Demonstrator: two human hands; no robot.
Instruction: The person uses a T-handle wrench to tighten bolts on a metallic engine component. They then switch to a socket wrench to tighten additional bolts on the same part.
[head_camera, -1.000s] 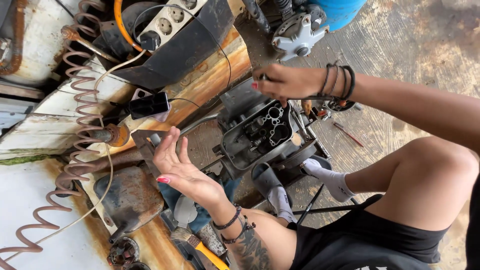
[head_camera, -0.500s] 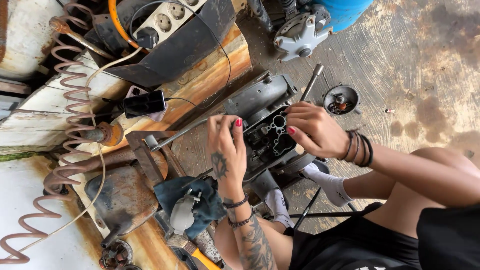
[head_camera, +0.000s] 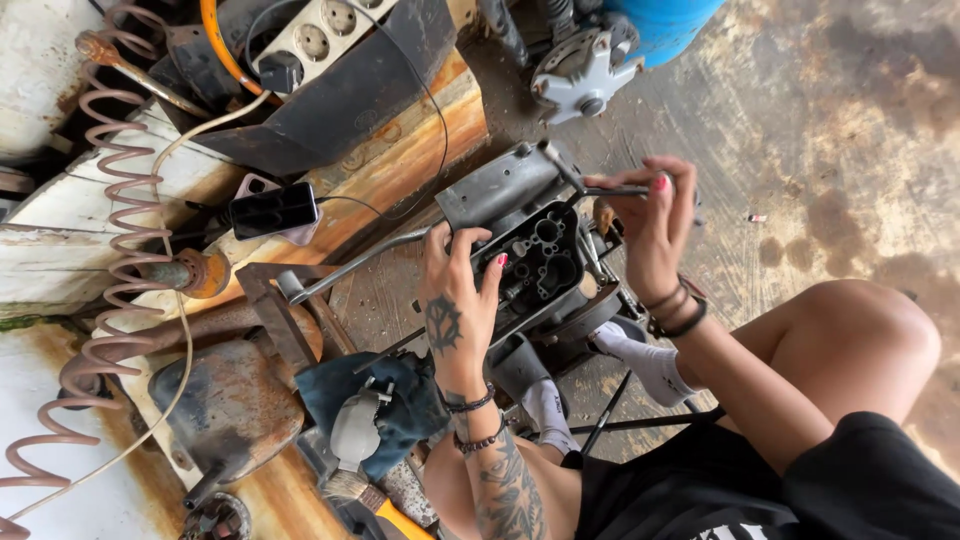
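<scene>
Standing over this and honestly a lot is hard to read. The grey and black metal engine casting (head_camera: 535, 255), the one with round bores showing in its dark face, sits between the person's knees against the worn orange-stained wooden bench (head_camera: 400, 165), but its lower end is buried behind the left hand (head_camera: 458, 300) and a white sock (head_camera: 640, 362), so I can't tell what it rests on. That left hand is clamped over the casting's near edge, fingers curled onto the dark face. The right hand (head_camera: 650, 225) is pinched shut on a thin dark metal rod tool (head_camera: 600, 190) whose tip meets the casting's top corner; the exact contact point is too small to make out. Around it: a long grey steel bar (head_camera: 350, 265) lies slanted just left of the casting, a black phone (head_camera: 273, 209) sits on the bench further left, a white power strip (head_camera: 335, 30) is up top, and a coiled rusty-pink air hose (head_camera: 115, 210) runs down the left side. A blue rag (head_camera: 385, 400) with a pale metal part on it lies near the left wrist. The blue barrel (head_camera: 660, 20) is cut off by the top edge.
</scene>
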